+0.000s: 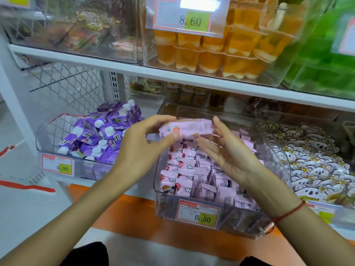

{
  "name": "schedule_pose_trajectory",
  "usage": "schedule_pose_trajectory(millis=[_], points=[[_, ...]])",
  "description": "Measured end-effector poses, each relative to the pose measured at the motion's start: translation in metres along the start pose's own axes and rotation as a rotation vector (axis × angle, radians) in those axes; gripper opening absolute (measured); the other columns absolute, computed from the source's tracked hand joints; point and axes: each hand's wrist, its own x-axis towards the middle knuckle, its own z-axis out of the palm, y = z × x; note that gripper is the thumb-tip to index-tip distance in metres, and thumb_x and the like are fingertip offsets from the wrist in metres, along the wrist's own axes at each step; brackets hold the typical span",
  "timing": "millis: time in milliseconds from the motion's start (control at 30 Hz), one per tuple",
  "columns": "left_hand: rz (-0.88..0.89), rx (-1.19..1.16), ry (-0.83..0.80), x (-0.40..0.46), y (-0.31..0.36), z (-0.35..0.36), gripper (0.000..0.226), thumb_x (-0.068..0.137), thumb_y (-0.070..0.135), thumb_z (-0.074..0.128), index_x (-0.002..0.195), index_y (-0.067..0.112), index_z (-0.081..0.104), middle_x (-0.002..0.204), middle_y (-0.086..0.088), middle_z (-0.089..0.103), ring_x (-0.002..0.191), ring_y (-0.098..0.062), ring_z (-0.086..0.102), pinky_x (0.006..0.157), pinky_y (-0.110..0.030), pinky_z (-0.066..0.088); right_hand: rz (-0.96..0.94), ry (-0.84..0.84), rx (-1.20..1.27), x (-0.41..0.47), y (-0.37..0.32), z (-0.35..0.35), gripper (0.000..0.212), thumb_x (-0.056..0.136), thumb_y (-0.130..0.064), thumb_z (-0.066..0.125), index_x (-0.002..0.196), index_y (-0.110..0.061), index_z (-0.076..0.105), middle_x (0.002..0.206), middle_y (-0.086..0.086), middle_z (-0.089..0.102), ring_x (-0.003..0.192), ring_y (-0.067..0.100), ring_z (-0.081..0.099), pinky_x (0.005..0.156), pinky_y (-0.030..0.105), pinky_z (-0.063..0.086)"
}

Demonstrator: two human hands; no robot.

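Left hand [142, 148] pinches pink packets [187, 127] above clear bin [159, 206], right hand [226, 152] alongside

Both arms are stretched forward; a pink packet [192, 126] is pinched by the left hand [142, 148], and the right hand [228, 154] is held open beside it.

Bright, even overhead store lighting, soft and nearly shadowless. Blown-out white glare on the upper price tag [188, 16], washing out its top print. Faint reflections across the clear bin [240, 223] front. Motion blur over the pink packet [187, 127] and the right hand [226, 150]; left hand [142, 143] slightly sharper. Top-row jelly cups [211, 54] soft, possibly out of focus. Wide-angle bending of the shelf edge [115, 64] toward the corners.
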Motion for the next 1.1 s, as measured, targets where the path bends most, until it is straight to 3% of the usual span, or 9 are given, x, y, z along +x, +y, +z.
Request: schedule_pose_trajectory(millis=[100, 200, 333, 400, 500, 667, 767, 900, 1100], points=[[-0.279, -0.271, 0.051, 0.003, 0.003, -0.001, 0.009, 0.085, 0.031, 0.065, 0.092, 0.029, 0.069, 0.073, 0.015, 0.071, 0.073, 0.005, 0.067, 0.048, -0.013, 0.049, -0.202, -0.098, -0.345, 0.000, 0.000, -0.004, 0.038, 0.083, -0.053, 0.058, 0.116, -0.035, 0.056, 0.117, -0.016, 0.062, 0.109, 0.005, 0.061, 0.090, 0.028, 0.051], [-0.368, -0.318, 0.052, 0.002, 0.005, 0.000, 0.016, 0.085, 0.039, 0.062, 0.083, 0.024, 0.069, 0.065, 0.017, 0.070, 0.069, -0.004, 0.071, 0.043, -0.014, 0.046, -0.380, -0.211, -0.514, -0.005, -0.001, -0.002, 0.047, 0.077, -0.047, 0.066, 0.122, -0.046, 0.054, 0.133, -0.019, 0.051, 0.125, 0.003, 0.047, 0.099, 0.028, 0.043], [-0.387, -0.340, 0.034, -0.001, 0.007, 0.003, 0.035, 0.077, 0.053, 0.057, 0.084, 0.021, 0.071, 0.077, 0.013, 0.074, 0.072, -0.006, 0.071, 0.043, -0.016, 0.048, -0.447, -0.138, -0.496, -0.005, 0.003, -0.002, 0.027, 0.085, -0.028, 0.068, 0.111, -0.031, 0.064, 0.120, -0.009, 0.062, 0.109, 0.013, 0.062, 0.078, 0.017, 0.051], [-0.362, -0.329, 0.027, -0.002, 0.005, 0.005, 0.045, 0.074, 0.054, 0.058, 0.089, 0.013, 0.070, 0.080, 0.007, 0.074, 0.076, -0.006, 0.071, 0.045, -0.017, 0.049, -0.432, -0.125, -0.502, -0.003, 0.004, -0.003, 0.024, 0.085, -0.027, 0.067, 0.108, -0.027, 0.064, 0.115, -0.008, 0.065, 0.104, 0.013, 0.063, 0.079, 0.021, 0.051], [-0.284, -0.298, 0.023, -0.004, 0.005, 0.006, 0.038, 0.073, 0.044, 0.066, 0.096, 0.014, 0.068, 0.084, -0.022, 0.067, 0.079, -0.011, 0.067, 0.052, -0.016, 0.051, -0.414, -0.156, -0.538, -0.002, 0.003, -0.004, 0.021, 0.086, -0.025, 0.066, 0.107, -0.025, 0.063, 0.112, -0.012, 0.066, 0.101, 0.003, 0.063, 0.085, 0.018, 0.049], [-0.175, -0.268, 0.017, -0.003, 0.011, 0.007, 0.034, 0.073, 0.035, 0.069, 0.103, 0.020, 0.069, 0.087, 0.015, 0.073, 0.080, -0.001, 0.069, 0.070, -0.016, 0.054, -0.594, -0.190, -0.927, -0.007, 0.007, -0.001, 0.033, 0.089, -0.028, 0.062, 0.122, -0.034, 0.057, 0.127, -0.025, 0.046, 0.126, -0.005, 0.035, 0.096, -0.001, 0.024], [-0.114, -0.245, 0.022, -0.005, 0.014, 0.012, 0.034, 0.073, 0.032, 0.072, 0.105, 0.023, 0.068, 0.091, 0.018, 0.073, 0.085, 0.003, 0.067, 0.073, -0.009, 0.049, -0.760, -0.185, -1.114, -0.010, 0.009, 0.004, 0.039, 0.092, -0.031, 0.057, 0.131, -0.032, 0.052, 0.124, -0.016, 0.049, 0.118, 0.002, 0.035, 0.097, 0.011, 0.027], [-0.106, -0.191, 0.045, -0.006, 0.005, 0.011, 0.038, 0.080, 0.016, 0.073, 0.116, 0.024, 0.063, 0.109, 0.012, 0.068, 0.101, 0.005, 0.061, 0.075, -0.008, 0.048, -0.937, -0.024, -1.154, -0.003, 0.005, -0.007, 0.031, 0.089, -0.027, 0.062, 0.117, -0.018, 0.052, 0.110, -0.003, 0.057, 0.100, 0.013, 0.052, 0.082, 0.027, 0.042], [-0.276, 0.021, 0.030, -0.014, -0.021, 0.010, 0.036, 0.088, 0.019, 0.063, 0.123, 0.026, 0.055, 0.121, 0.009, 0.057, 0.103, -0.001, 0.055, 0.074, -0.011, 0.045, -0.728, 0.135, -1.075, 0.032, -0.003, -0.023, 0.038, 0.091, -0.020, 0.060, 0.118, -0.017, 0.034, 0.101, 0.004, 0.067, 0.090, 0.019, 0.066, 0.080, 0.045, 0.054]])
